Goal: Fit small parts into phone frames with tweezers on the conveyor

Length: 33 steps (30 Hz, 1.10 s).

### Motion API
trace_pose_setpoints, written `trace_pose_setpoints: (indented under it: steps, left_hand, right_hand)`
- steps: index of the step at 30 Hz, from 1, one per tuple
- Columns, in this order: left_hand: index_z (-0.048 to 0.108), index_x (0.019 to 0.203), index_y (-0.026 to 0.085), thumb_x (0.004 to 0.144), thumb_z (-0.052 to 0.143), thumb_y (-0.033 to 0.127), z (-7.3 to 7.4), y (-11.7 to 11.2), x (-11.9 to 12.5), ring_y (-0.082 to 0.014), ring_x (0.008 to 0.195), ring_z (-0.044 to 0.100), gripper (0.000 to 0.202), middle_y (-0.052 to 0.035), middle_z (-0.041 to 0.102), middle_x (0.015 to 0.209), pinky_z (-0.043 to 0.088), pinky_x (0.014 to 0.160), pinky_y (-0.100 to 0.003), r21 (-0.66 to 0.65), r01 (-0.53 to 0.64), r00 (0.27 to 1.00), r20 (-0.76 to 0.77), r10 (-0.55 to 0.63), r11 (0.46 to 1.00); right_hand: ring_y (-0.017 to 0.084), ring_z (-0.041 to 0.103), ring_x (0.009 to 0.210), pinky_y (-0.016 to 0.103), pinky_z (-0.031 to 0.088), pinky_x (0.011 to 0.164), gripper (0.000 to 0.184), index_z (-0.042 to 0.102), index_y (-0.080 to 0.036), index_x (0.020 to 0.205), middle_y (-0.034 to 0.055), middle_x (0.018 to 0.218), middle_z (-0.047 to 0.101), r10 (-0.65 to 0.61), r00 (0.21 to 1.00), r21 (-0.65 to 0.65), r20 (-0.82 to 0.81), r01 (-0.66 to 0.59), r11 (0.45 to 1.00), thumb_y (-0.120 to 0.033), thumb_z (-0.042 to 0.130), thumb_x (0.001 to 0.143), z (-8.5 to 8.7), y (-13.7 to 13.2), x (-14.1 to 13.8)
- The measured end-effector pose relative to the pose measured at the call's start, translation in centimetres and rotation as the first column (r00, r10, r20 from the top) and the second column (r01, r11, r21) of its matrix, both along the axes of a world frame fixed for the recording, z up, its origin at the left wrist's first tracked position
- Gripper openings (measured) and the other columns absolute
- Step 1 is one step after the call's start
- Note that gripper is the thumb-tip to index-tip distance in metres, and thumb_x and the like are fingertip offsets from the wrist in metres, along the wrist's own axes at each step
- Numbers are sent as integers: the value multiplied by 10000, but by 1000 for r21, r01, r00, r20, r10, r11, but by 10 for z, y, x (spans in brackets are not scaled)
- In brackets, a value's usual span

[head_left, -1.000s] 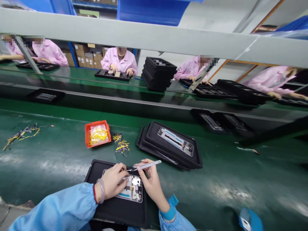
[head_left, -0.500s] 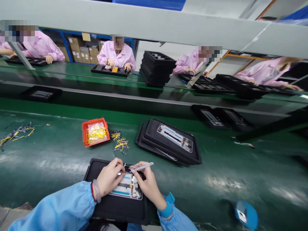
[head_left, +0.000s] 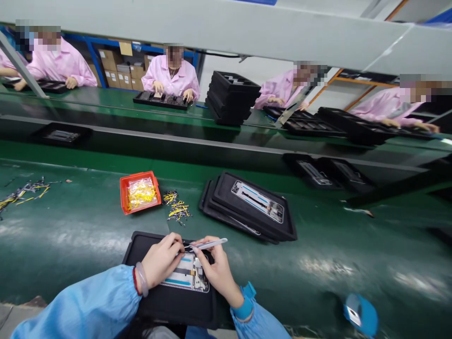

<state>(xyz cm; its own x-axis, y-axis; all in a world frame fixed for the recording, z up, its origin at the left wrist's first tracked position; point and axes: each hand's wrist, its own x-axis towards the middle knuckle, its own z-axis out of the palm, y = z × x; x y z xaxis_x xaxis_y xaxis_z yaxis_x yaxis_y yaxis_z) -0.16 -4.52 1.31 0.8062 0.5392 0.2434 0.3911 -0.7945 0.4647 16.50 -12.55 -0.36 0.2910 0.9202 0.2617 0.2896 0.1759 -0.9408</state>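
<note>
A phone frame (head_left: 183, 284) with bare boards and blue strips lies in a black tray (head_left: 165, 308) before me. My left hand (head_left: 160, 263) is closed, its thumb and fingers pinched at the frame's far edge; what they hold is too small to make out. Between the fingers of my right hand (head_left: 217, 270) is a pair of tweezers (head_left: 213, 243), handle pointing right and tips close to my left fingertips. Both hands hide part of the frame's far side.
Beyond the tray are a red bin (head_left: 123, 197) of bagged yellow pieces and a pile of small flex cables (head_left: 179, 211). Stacked black trays (head_left: 226, 202) stand to their right, a phone frame on top. A blue strap (head_left: 369, 318) lies at right. Co-workers in pink sit opposite.
The tweezers and my fingertips have shifted only slightly; the small white piece seen by my left fingertips no longer stands up there. Across the bench, a co-worker's orange piece is out of sight.
</note>
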Motion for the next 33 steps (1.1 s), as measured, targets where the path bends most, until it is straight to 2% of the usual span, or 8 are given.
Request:
trace_pose_setpoints:
  steps: [12, 17, 26, 29, 31, 33]
  left_hand:
    - [544, 830, 203, 858, 424, 91, 2, 3, 1, -130, 784, 588, 167, -23, 551, 919, 521, 712, -220, -68, 11, 1000, 6, -11, 998]
    - [573, 784, 189, 829, 458, 62, 3, 7, 1, -138, 797, 582, 177, -29, 547, 892, 505, 733, -224, -124, 28, 998, 64, -20, 992]
    - [612, 774, 204, 850, 515, 126, 0, 12, -1, -127, 743, 601, 146, 7, 602, 796, 494, 715, -211, -182, -7, 1000, 7, 8, 983]
    - [636, 805, 212, 896, 461, 153, 0, 17, -6, -110, 735, 614, 206, 6, 623, 808, 492, 704, -186, -128, 83, 996, 6, -83, 988]
    - [646, 858, 211, 935, 392, 160, -1, 21, -11, -102, 724, 616, 270, -3, 634, 827, 490, 680, -172, -25, 188, 982, -9, -188, 982]
    - [635, 926, 198, 964, 321, 156, -1, 23, -16, -110, 717, 614, 320, -23, 644, 861, 492, 639, -176, 113, 287, 958, -48, -283, 951]
  right_hand:
    - [206, 684, 811, 308, 559, 711, 142, 507, -228, 954, 51, 848, 693, -15, 996, -14, -83, 14, 1000, -337, 579, 901, 0, -1, -1]
    - [212, 694, 794, 312, 567, 705, 138, 532, -218, 933, 59, 843, 704, 8, 999, -32, -38, -10, 999, -329, 598, 883, 1, 0, 0]
    - [234, 705, 710, 331, 583, 658, 146, 681, -225, 806, 57, 765, 733, 43, 998, 14, 55, -44, 999, -338, 618, 874, 9, 3, 3]
    - [237, 705, 700, 335, 583, 653, 163, 691, -221, 801, 59, 762, 735, 46, 997, 12, 63, -47, 999, -351, 621, 870, 8, 3, 3]
    - [233, 705, 700, 324, 580, 646, 173, 684, -216, 799, 60, 760, 734, 35, 998, 10, 56, -35, 999, -366, 626, 865, 7, 3, 3]
    - [228, 704, 695, 312, 575, 632, 183, 674, -212, 799, 61, 758, 733, 23, 999, 5, 49, -23, 1000, -378, 628, 863, 6, 3, 3]
